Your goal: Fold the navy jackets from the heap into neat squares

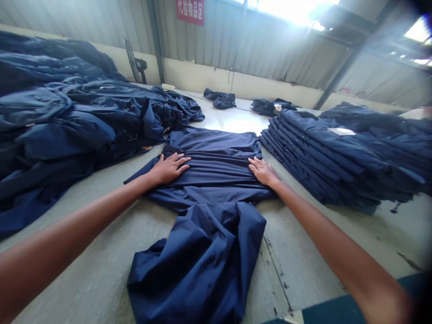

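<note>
A dark navy garment (216, 180) lies spread on the table in front of me, its upper part flat with crosswise wrinkles. Its near end (199, 265), perhaps a hood or lower part, bunches loosely toward me. My left hand (170, 168) presses palm down on the garment's left side, fingers spread. On the opposite side my right hand (263, 171) rests flat near the right edge, fingers stretched out. Neither hand grips the cloth. The exact kind of garment cannot be told.
A large loose heap of navy garments (74, 121) fills the left. To the right stands a stack of folded navy garments (324, 157) with a white tag (341, 131) on top. Two small cloth bundles lie at the back, near a black fan (135, 65). The pale table (84, 252) supports everything.
</note>
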Action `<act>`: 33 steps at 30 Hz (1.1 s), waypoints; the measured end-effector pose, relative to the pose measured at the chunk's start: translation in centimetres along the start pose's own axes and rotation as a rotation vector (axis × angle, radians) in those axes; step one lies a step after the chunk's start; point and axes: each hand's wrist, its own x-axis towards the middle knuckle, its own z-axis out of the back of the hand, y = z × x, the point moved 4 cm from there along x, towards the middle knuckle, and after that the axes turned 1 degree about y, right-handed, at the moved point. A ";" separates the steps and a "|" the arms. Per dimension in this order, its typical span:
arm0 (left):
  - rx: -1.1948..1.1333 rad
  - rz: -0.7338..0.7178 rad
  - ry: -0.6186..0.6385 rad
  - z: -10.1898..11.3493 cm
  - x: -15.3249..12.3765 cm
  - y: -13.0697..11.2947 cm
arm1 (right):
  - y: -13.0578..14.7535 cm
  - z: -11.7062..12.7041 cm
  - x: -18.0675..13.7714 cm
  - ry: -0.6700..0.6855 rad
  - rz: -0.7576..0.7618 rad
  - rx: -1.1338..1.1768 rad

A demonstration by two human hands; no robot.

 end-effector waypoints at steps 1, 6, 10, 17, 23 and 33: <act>0.010 0.013 -0.001 0.6 0.2 -0.1 | 0.5 0.3 0.6 -0.007 0.005 0.004; 0.109 -0.085 -0.188 5.7 -2.7 -3.7 | 3.3 4.1 -0.8 -0.194 0.124 0.021; 0.154 -0.433 -0.185 7.0 -11.6 -6.8 | 6.3 7.1 -11.0 -0.320 0.567 0.164; 0.041 -0.708 -0.024 4.3 -22.2 -10.3 | 11.7 5.7 -26.7 -0.020 0.946 0.111; -0.454 -0.456 -0.025 6.9 -21.2 -12.9 | 9.7 8.6 -25.6 -0.173 0.697 0.596; -0.002 -0.694 -0.108 3.9 -26.0 -13.0 | 6.5 6.5 -30.2 -0.119 0.817 0.114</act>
